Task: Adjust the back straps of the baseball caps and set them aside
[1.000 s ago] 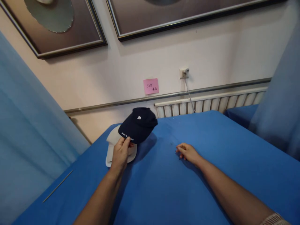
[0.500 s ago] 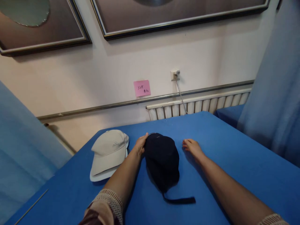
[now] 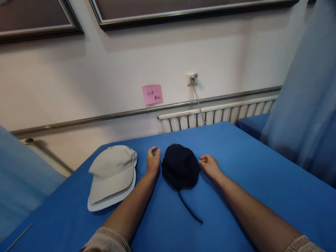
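A dark navy cap (image 3: pixel 180 166) lies on the blue-covered table (image 3: pixel 225 217) between my hands, its thin dark strap (image 3: pixel 190 209) trailing toward me. My left hand (image 3: pixel 153 160) rests just left of the cap, a small gap from it, with loosely curled fingers and nothing in them. On the other side, my right hand (image 3: pixel 210 166) has its bent fingertips at the cap's right edge; whether they touch it is hard to tell. A beige cap (image 3: pixel 112 175) lies left of my left forearm, over a pale white cap (image 3: pixel 112 202) whose brim shows beneath.
Blue curtains hang at the left (image 3: pixel 21 182) and right (image 3: pixel 296 115). Behind the table are a wall pipe (image 3: pixel 115 114), a white radiator (image 3: pixel 217 115) and a plugged socket (image 3: pixel 191 79) with a cable. A thin rod (image 3: pixel 19 237) lies at the table's lower left.
My left hand has let go of the navy cap and drawn slightly away. The cap sits lower and rounder, its strap swung diagonally. My right hand has come up to its edge.
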A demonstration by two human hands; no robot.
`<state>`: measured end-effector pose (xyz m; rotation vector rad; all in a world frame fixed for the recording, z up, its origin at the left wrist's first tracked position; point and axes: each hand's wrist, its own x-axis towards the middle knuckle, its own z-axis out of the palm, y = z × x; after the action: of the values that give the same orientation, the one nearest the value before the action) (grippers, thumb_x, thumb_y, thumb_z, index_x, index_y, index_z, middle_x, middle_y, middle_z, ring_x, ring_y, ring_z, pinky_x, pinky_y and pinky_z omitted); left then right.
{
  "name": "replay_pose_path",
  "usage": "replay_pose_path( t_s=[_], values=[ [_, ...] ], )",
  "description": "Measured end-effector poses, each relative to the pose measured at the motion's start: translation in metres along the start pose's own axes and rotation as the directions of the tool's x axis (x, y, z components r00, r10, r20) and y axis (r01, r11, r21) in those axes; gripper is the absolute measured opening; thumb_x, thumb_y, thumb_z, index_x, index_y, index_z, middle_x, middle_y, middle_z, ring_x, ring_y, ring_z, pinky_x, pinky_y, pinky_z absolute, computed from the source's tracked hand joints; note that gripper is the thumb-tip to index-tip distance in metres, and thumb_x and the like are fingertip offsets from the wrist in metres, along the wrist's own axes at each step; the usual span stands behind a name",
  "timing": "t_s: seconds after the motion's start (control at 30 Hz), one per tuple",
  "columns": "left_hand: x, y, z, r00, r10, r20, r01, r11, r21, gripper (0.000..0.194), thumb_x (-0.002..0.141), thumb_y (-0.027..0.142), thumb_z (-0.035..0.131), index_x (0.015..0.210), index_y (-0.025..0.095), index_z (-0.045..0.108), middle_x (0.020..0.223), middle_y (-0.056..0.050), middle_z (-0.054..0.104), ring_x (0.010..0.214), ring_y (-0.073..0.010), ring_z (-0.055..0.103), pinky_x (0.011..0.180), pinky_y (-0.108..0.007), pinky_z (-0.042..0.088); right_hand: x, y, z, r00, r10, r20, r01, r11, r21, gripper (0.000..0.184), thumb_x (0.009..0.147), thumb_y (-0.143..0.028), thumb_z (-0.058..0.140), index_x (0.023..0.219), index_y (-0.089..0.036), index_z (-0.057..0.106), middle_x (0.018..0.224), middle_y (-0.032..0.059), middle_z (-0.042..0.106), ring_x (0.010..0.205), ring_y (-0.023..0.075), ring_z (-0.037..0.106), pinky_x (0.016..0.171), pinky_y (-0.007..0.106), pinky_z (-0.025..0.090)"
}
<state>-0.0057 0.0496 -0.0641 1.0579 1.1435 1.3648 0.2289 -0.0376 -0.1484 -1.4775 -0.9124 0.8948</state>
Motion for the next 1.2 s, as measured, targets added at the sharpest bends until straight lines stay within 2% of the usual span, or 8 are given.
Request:
replay_pose_path(
  t_s=[0.13,0.27,0.33,0.47,0.63,0.77,0.97,1.2],
  values=[
    [-0.077,-0.001,-0.029,0.913,0.371,0.171,-0.407,0.862,0.301,0.02,0.074,0.02,0.07,0.094,0.021,0.068,0.1,-0.007,0.067,0.097,-0.0198,0.061,0.09,-0.028,0.045,-0.007,-0.001,0.0,0.998,-0.041,0.038,0.042,0.999,-0.03,0.012,0.073,-0.03,0.061,0.072,-0.02,0.055,0.052,-0.0046,0.052,0.046,0.0109,0.047,0.047,0.023,0.036],
    [-0.118,-0.006,-0.041,0.689,0.319,0.651,-0.669,0.626,0.401,0.017,0.08,0.023,0.063,0.095,0.021,0.069,0.099,-0.009,0.069,0.097,-0.0229,0.063,0.094,-0.037,0.046,-0.023,-0.007,0.004,0.974,-0.106,0.2,0.116,0.992,-0.04,0.019,0.077,-0.038,0.057,0.073,-0.02,0.055,0.051,-0.0055,0.052,0.042,0.0093,0.045,0.044,0.022,0.034],
    [-0.113,-0.014,-0.041,0.595,0.283,0.752,-0.763,0.492,0.418,0.026,0.083,0.023,0.059,0.108,0.022,0.065,0.11,-0.008,0.068,0.105,-0.0235,0.061,0.099,-0.042,0.043,-0.031,-0.009,0.007,0.948,-0.145,0.284,0.162,0.986,-0.038,0.02,0.079,-0.04,0.055,0.075,-0.02,0.056,0.057,-0.0031,0.058,0.046,0.0102,0.051,0.047,0.023,0.038],
    [-0.078,-0.033,-0.043,0.645,0.328,0.69,-0.764,0.262,0.59,0.037,0.086,0.019,0.052,0.123,0.02,0.056,0.126,-0.011,0.061,0.12,-0.0258,0.054,0.104,-0.049,0.039,-0.036,-0.006,0.01,0.94,-0.23,0.253,0.254,0.965,-0.068,0.017,0.077,-0.036,0.057,0.083,-0.021,0.062,0.071,0.0013,0.067,0.065,0.0152,0.062,0.062,0.027,0.048],
    [-0.062,-0.04,-0.052,0.723,0.396,0.566,-0.673,0.216,0.707,0.034,0.083,0.015,0.053,0.116,0.019,0.058,0.127,-0.011,0.059,0.126,-0.0291,0.048,0.104,-0.053,0.038,-0.032,-0.003,0.006,0.935,-0.311,0.169,0.333,0.934,-0.127,0.018,0.075,-0.026,0.052,0.086,-0.022,0.066,0.081,0.0021,0.067,0.068,0.015,0.061,0.064,0.028,0.047],
    [-0.087,-0.026,-0.048,0.59,0.436,0.68,-0.807,0.287,0.516,0.029,0.084,0.01,0.046,0.108,0.019,0.059,0.116,-0.008,0.064,0.114,-0.0224,0.055,0.102,-0.045,0.042,-0.042,-0.013,0.003,0.883,-0.422,0.207,0.454,0.879,-0.147,0.02,0.068,-0.015,0.045,0.069,-0.021,0.064,0.073,0.0005,0.064,0.067,0.0142,0.059,0.064,0.027,0.045],
    [-0.12,-0.018,-0.034,0.371,0.17,0.913,-0.878,0.386,0.285,0.024,0.082,0.008,0.045,0.098,0.018,0.061,0.099,-0.006,0.068,0.096,-0.0189,0.06,0.088,-0.035,0.048,-0.055,-0.02,0.008,0.87,-0.338,0.359,0.419,0.89,-0.177,0.023,0.064,-0.012,0.043,0.065,-0.021,0.064,0.064,-0.0008,0.065,0.056,0.0122,0.055,0.055,0.023,0.04],
    [-0.103,-0.026,-0.04,0.524,0.16,0.837,-0.791,0.455,0.409,0.02,0.085,0.013,0.049,0.096,0.019,0.064,0.096,-0.005,0.068,0.092,-0.0178,0.061,0.087,-0.033,0.047,-0.032,0.002,0.008,0.973,-0.173,0.154,0.201,0.961,-0.191,0.024,0.067,-0.017,0.043,0.074,-0.02,0.065,0.066,0.0003,0.066,0.055,0.0125,0.055,0.053,0.024,0.04]
  ],
)
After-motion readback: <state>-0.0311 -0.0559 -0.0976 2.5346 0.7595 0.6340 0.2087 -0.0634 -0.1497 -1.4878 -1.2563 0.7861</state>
